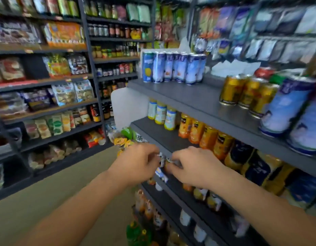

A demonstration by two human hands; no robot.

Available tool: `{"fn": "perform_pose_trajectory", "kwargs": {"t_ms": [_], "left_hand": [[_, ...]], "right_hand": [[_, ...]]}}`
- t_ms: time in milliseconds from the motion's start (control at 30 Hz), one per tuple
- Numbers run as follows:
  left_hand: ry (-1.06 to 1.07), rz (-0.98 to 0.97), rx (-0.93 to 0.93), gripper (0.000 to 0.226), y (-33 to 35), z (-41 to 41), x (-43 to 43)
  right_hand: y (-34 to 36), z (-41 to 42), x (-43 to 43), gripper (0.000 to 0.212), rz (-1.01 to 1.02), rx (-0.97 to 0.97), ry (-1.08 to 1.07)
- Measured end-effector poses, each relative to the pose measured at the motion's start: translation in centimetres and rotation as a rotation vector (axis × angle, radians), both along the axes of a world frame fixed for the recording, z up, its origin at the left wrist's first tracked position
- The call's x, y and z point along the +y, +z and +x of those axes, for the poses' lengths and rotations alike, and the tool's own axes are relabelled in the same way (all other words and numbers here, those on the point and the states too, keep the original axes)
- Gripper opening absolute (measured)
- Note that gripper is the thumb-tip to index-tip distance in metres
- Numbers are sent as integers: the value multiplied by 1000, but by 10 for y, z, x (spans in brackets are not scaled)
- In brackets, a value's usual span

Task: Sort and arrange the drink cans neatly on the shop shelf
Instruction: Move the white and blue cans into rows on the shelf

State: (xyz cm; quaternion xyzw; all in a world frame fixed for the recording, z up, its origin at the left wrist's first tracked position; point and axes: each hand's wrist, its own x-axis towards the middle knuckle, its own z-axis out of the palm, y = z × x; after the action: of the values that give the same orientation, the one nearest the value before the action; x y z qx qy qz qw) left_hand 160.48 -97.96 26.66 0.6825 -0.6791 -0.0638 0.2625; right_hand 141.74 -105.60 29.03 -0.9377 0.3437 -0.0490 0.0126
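My left hand (136,162) and my right hand (194,167) meet at the front edge of the middle shelf (159,135). Both are closed around a small white-and-blue drink can (160,172) that is mostly hidden by the fingers; blur keeps me from telling whether it is one can or two. On the top shelf (180,96) stand a row of pale blue cans (173,68), three gold cans (242,93) and taller blue cans (292,112) at the right. The middle shelf holds yellow-capped bottles (161,114), orange cans (198,132) and dark blue cans (242,155).
A lower shelf (173,208) under my hands carries more cans and bottles. A white end panel (128,105) closes the unit's far end. Across the tan aisle floor (56,201) stand dark racks of snack packets (47,86). Hanging packets (260,23) fill the upper right.
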Motion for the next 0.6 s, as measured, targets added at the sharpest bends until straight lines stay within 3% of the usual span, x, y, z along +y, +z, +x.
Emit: {"fn": "perform_pose_trajectory", "kwargs": {"t_ms": [167, 367, 500, 600], "left_hand": [[-279, -186, 110, 23, 86, 8, -78], [-501, -251, 95, 12, 155, -6, -126], [-643, -253, 171, 11, 187, -55, -148], [-731, -265, 198, 13, 209, -101, -156]], "right_hand": [[103, 16, -31, 30, -222, -66, -177], [165, -11, -34, 27, -366, -135, -333], [207, -60, -26, 34, -555, -229, -381], [230, -99, -21, 35, -636, -168, -413]]}}
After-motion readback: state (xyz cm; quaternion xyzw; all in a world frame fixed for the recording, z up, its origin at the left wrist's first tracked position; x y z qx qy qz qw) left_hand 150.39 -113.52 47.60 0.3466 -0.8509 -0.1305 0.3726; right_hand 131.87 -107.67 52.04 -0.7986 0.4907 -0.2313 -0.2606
